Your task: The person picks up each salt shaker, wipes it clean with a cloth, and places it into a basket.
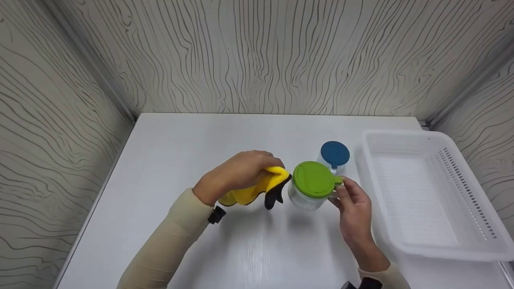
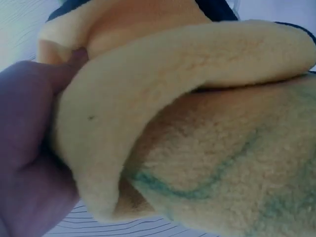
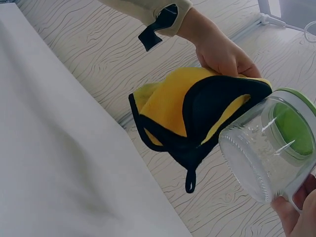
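Note:
My left hand (image 1: 251,168) grips a folded yellow cloth (image 1: 245,195) with a dark edge; its hanging loop (image 3: 190,181) dangles in the right wrist view. Close up in the left wrist view, the cloth (image 2: 163,103) shows fuzzy pile with greenish streaks, and the thumb presses into a fold. By its handle, my right hand (image 1: 355,210) holds a clear glass jar (image 3: 256,148) with a green lid (image 1: 314,179), raised over the table. The cloth's dark edge comes right up beside the jar's side.
Behind the green-lidded jar stands a second clear jar with a blue lid (image 1: 335,153). A white perforated plastic basket (image 1: 385,224) sits on the right of the white table (image 1: 160,160). Wood-grain patterned panels (image 1: 257,56) wall in the back and sides.

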Available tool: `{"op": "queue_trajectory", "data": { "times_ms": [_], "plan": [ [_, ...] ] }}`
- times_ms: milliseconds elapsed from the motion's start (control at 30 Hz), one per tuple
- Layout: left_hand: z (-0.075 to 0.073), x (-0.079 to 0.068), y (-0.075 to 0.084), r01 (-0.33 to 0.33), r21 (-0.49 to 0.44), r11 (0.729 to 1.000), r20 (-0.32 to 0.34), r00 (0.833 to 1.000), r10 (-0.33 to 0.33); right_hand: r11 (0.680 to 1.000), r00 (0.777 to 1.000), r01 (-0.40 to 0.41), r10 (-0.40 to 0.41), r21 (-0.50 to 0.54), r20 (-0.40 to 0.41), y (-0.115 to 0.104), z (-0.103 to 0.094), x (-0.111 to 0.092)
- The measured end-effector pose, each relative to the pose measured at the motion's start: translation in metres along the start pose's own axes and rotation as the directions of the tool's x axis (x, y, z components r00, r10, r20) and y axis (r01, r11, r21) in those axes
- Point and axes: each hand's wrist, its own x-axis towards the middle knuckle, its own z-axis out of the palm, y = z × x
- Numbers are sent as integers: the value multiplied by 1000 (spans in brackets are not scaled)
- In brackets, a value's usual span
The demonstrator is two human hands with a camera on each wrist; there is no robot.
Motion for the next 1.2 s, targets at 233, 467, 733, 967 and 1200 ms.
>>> {"op": "queue_trajectory", "data": {
  "times_ms": [233,467,733,967,1200],
  "plan": [
    [-13,3,15,-63,-91,994,67,995,69,999,1000,25,-25,-45,9,3,2,-1],
    [-19,11,53,-28,22,999,174,984,24,992,1000,26,-24,-123,15,7,6,-2],
    [-15,27,92,-157,456,876,282,959,26,982,1000,12,-10,-190,12,9,8,-4],
    [-10,41,107,-243,601,761,329,943,42,981,999,9,-3,-196,34,8,8,-4],
    [-4,48,113,-270,675,687,334,942,43,978,999,-9,17,-208,36,7,8,-5]
  ]
}}
